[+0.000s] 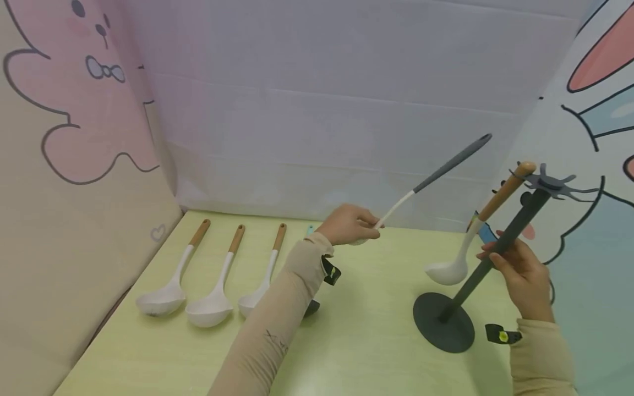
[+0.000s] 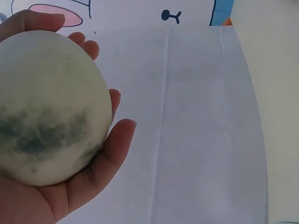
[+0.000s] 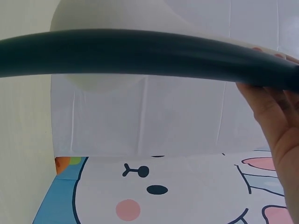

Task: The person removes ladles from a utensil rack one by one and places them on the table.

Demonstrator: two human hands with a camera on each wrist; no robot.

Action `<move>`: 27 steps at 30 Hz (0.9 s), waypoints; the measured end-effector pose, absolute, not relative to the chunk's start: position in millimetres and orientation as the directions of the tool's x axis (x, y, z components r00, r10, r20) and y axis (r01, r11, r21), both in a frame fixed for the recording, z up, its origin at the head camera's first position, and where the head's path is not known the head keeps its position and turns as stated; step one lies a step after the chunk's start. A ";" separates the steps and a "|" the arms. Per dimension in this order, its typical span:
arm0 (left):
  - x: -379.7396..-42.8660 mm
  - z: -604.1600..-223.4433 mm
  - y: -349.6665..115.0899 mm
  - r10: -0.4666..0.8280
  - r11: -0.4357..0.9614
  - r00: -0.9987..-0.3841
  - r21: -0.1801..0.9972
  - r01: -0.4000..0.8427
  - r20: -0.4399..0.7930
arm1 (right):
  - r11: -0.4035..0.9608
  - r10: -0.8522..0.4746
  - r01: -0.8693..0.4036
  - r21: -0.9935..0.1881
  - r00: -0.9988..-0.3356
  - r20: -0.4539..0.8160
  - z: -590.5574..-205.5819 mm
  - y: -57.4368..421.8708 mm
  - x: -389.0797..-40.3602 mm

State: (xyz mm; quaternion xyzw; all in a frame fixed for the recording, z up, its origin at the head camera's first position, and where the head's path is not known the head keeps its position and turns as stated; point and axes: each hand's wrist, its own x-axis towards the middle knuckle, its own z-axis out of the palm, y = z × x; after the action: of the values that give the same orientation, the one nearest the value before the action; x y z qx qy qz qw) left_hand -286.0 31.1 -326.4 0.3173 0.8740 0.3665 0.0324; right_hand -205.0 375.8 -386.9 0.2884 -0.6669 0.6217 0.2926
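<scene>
My left hand (image 1: 346,224) grips a ladle (image 1: 451,163) low on its white shaft, and its grey handle points up and to the right. In the left wrist view, fingers and thumb curl round the ladle's white bowl (image 2: 51,98), which has dark stains underneath. My right hand (image 1: 525,275) holds the pole of a dark utensil stand (image 1: 522,223); the pole also crosses the right wrist view. From one hook of the stand hangs a white ladle (image 1: 448,272) with a wooden handle. The fingers of my right hand are partly behind the pole.
Three white wooden-handled ladles, a left one (image 1: 163,300), a middle one (image 1: 210,311) and a right one (image 1: 252,300), lie on the pale green table (image 1: 366,330). A light blue handle end (image 1: 310,230) and a dark bowl (image 1: 312,308) show beside my left arm. Printed walls surround the table.
</scene>
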 end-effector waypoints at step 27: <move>-283.4 -372.4 11.8 0.415 0.565 -0.904 0.809 0.164 -0.107 | 0.023 -0.019 -0.780 -0.625 -0.626 0.780 -385.6 374.3 -206.4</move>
State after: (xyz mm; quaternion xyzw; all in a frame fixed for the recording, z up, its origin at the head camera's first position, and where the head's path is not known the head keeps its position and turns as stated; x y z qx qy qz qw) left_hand -283.4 11.8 -372.4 0.1657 0.8727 0.4362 0.1439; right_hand -206.4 374.3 -385.6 0.3085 -0.6476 0.6273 0.3032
